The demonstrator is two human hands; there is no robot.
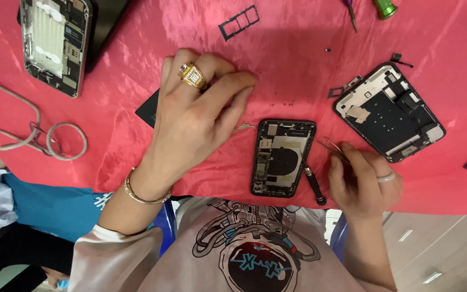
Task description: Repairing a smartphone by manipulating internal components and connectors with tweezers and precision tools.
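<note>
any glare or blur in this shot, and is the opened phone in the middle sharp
Head view: the shiny pink cloth throws pale glare streaks, strongest at upper left. The opened phone is sharp, its parts readable. The left hand shows slight softness at the fingertips; the right hand with tweezers is clear. Light is even, shadows soft.

Pink satin tablecloth; pale cabinet, perhaps.

No packages, signs or lit screens appear; only small pale rectangular labels show inside the opened phone body at the upper left.
</note>
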